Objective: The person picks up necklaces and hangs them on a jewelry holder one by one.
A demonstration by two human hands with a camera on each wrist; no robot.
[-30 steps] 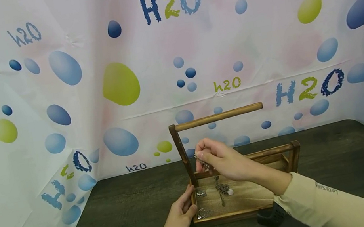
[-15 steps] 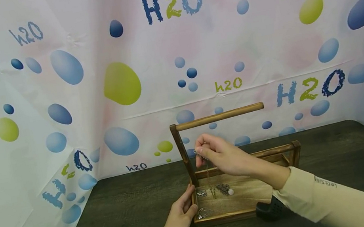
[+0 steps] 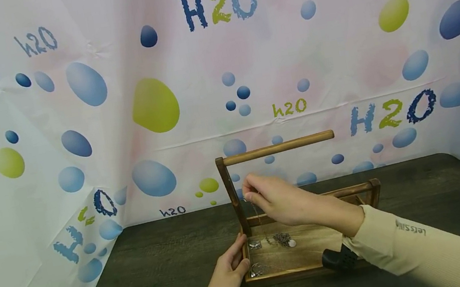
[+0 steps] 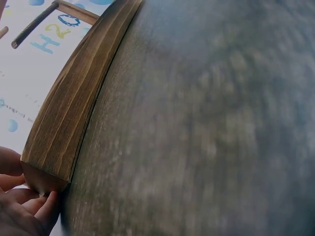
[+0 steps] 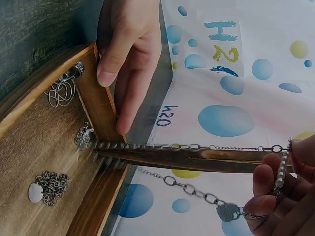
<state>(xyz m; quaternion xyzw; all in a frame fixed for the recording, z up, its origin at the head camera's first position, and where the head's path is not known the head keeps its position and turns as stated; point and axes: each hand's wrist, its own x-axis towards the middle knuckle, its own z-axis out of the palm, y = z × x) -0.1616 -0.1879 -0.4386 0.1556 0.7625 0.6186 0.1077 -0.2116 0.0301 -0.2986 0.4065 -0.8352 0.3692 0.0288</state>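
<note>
My right hand [image 3: 278,199] pinches a silver chain necklace [image 5: 189,189] above the left part of a wooden tray [image 3: 297,270]. The necklace has large links, a row of pearls and a heart-shaped charm [image 5: 227,211], and strands of it hang from the fingertips. At the tray's left end, my left hand [image 3: 226,273] rests with thumb and fingers against the end wall. Inside the tray lie a tangled chain [image 5: 55,187] with a round white pendant [image 5: 35,192], a small silvery heap [image 5: 84,136] and some wire hoops [image 5: 61,92].
A wooden post [image 3: 232,196] rises from the tray's left end and carries a round bar [image 3: 278,147]. A raised rail [image 3: 349,190] runs along the back. The tray stands on a dark wood table [image 3: 175,254] before a patterned backdrop [image 3: 288,52]. My right forearm covers the tray's right part.
My right hand has turned and shifted slightly left, with the necklace drawn up from the tangled chain so its hanging strand sits higher. The left hand stays at the tray's end.
</note>
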